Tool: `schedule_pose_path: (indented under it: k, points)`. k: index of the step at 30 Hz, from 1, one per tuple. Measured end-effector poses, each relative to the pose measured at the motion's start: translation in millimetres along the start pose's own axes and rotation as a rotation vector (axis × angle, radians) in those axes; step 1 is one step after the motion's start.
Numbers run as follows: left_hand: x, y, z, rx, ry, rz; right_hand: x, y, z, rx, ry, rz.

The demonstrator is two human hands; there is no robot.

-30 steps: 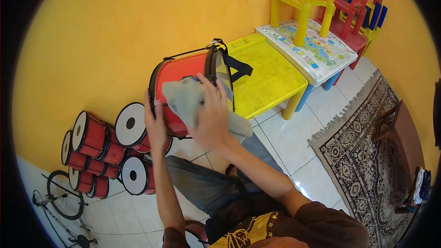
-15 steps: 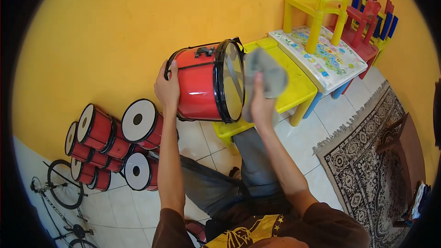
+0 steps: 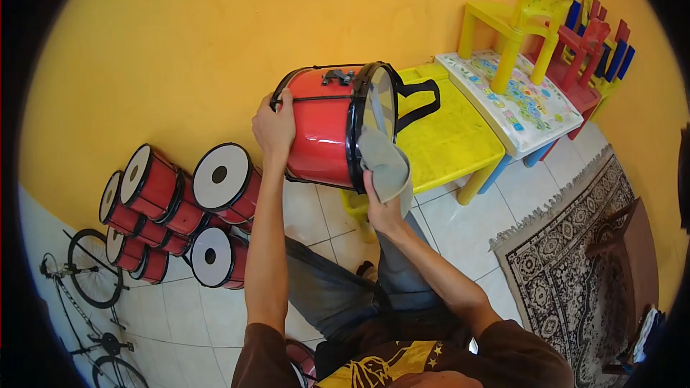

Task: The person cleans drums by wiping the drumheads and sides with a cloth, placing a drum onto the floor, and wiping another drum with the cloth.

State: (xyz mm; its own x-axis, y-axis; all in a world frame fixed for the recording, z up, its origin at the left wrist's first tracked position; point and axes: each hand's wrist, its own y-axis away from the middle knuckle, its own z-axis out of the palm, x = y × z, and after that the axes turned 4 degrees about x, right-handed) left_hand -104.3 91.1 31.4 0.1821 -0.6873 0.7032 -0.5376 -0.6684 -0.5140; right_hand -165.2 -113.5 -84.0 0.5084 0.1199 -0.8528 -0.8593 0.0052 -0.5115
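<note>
A red drum (image 3: 320, 129) with black rims is tilted on its side in front of me, its translucent head facing right. My left hand (image 3: 274, 126) grips the drum's left rim, fingers closed around it. In my right hand (image 3: 384, 210) is a grey cloth (image 3: 386, 165), pressed against the lower part of the drum's right rim and head. A black strap (image 3: 424, 104) loops out from the drum's right side over the yellow table (image 3: 453, 136). The fingertips of my right hand are partly covered by the cloth.
Several red drums (image 3: 215, 174) are stacked at the left by the orange wall. A bicycle (image 3: 93, 294) stands at far left. Right of the yellow table, a white-topped table (image 3: 496, 93) bears a yellow chair (image 3: 543, 3). A patterned rug (image 3: 553, 266) lies on the tiled floor.
My right hand has brought the cloth down and left, from beside the drum head to its lower rim. The black strap now shows fully. The drum sits slightly further right in view.
</note>
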Motion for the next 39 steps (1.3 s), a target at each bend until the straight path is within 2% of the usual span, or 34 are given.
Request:
schedule_pose_path:
  k: [2,5,7,9,11,15,18,20,23,26,29,32,38,39]
  points:
    - [-3.4,-0.7,-0.7,-0.023,0.003,-0.004,-1.2,-7.1,2.2,-0.052,0.005,-0.060]
    - [-8.9,-2.4,-1.3,-0.011,-0.001,0.010,29.7,-0.5,-2.2,-0.089,0.191,-0.061]
    - [-13.2,-1.2,-0.7,0.000,0.004,0.027,57.5,18.9,-3.0,-0.008,0.105,0.213]
    - [-15.6,-0.5,-0.7,0.005,0.023,0.049,66.1,36.3,-3.6,0.042,0.080,0.303]
    - [-16.1,-0.8,0.3,0.019,0.015,0.075,63.3,46.7,-0.1,0.060,0.124,0.213]
    - [-19.0,-5.2,0.9,-0.012,0.010,0.094,8.7,38.3,16.6,0.011,0.060,-0.005]
    - [-24.0,-8.0,1.4,-0.024,0.041,0.102,9.6,33.9,16.1,-0.074,0.114,0.064]
    - [-19.3,-2.5,0.2,0.010,0.036,0.095,30.3,35.8,1.9,-0.236,0.243,0.226]
    - [-13.9,3.3,-2.0,0.041,0.028,0.094,47.5,52.8,8.4,0.127,0.201,0.208]
    - [-8.2,3.2,-3.1,0.021,0.033,0.086,36.4,57.9,12.2,0.129,0.224,0.187]
    - [4.2,3.6,-1.3,-0.019,0.026,0.116,-23.9,58.0,19.1,0.184,0.048,0.027]
    - [12.8,7.2,9.7,-0.048,0.042,0.151,-25.3,53.0,9.2,0.099,0.018,0.040]
    - [25.8,10.9,33.2,-0.098,0.092,0.170,6.2,8.5,-20.1,0.181,0.097,0.027]
    - [23.9,7.8,36.6,-0.087,0.090,0.181,15.3,13.3,-21.8,0.197,0.184,-0.002]
